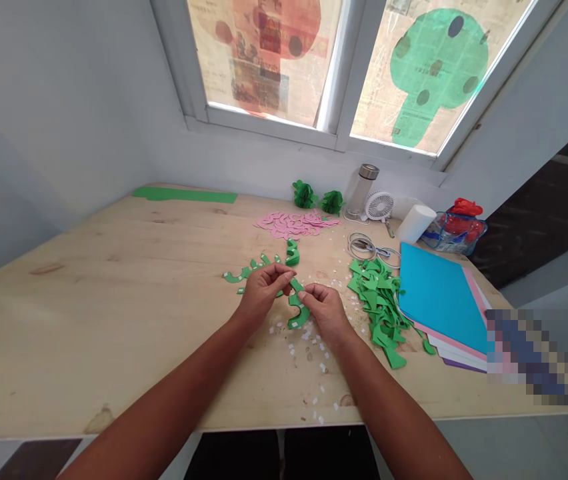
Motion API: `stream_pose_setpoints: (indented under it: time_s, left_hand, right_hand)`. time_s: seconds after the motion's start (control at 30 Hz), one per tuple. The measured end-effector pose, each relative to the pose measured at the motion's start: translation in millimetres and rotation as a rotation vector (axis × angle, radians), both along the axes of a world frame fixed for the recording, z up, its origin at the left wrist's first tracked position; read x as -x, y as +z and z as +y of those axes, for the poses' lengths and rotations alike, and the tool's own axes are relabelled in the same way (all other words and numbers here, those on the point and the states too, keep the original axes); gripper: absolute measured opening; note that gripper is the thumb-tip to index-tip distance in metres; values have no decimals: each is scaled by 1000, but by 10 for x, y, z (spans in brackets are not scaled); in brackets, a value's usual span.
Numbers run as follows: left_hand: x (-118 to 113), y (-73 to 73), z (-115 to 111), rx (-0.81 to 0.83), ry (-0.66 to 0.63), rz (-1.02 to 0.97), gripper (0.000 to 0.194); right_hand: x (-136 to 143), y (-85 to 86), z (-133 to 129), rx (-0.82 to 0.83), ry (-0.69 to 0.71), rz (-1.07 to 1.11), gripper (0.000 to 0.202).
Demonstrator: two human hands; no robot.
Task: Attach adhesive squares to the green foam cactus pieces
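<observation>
A curved green paper piece (pixel 299 315) with small white squares on it is held between both hands over the middle of the table. My left hand (pixel 263 292) pinches its upper end, fingers closed. The fingers of my right hand (pixel 325 308) are closed on its right side. Other curved green pieces (pixel 235 277) with white squares lie just behind and left of my left hand, partly hidden by it. Another green piece (pixel 292 253) lies behind the held one. Small white bits (pixel 323 367) are scattered on the wood around and in front of my right hand.
Green scraps (pixel 381 303) and blue sheets (pixel 439 293) lie at the right. Pink cutouts (pixel 294 224), green paper ornaments (pixel 304 194), a bottle (pixel 361 193), a small fan (pixel 379 206), a white roll (pixel 417 223), scissors (pixel 364 247) and a clear bag (pixel 454 230) are farther back. A green strip (pixel 189 195) lies back left.
</observation>
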State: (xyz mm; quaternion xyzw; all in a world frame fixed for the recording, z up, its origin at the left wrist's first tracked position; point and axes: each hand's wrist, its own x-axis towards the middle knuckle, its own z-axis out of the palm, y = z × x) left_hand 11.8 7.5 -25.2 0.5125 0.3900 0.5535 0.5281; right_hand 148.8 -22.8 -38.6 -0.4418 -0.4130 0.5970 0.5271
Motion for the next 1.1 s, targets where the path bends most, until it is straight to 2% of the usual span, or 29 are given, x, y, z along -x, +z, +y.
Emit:
stream_pose_setpoints:
  time_s: [0.23,0.33,0.5,1.1]
  left_hand:
    - [56,9,28,93,-197,-176,27]
    - [61,14,17,138,-253,-174,28]
    - [43,12,-12,107,-228,-129,25]
    - [22,39,-45,82,-260,-162,21]
  right_hand:
    - [-16,21,-15,60,69,197,24]
    - [-21,39,-17,102,127,297,24]
    - [-40,36,-8,163,175,389,25]
    - [-19,17,-6,156,190,345,22]
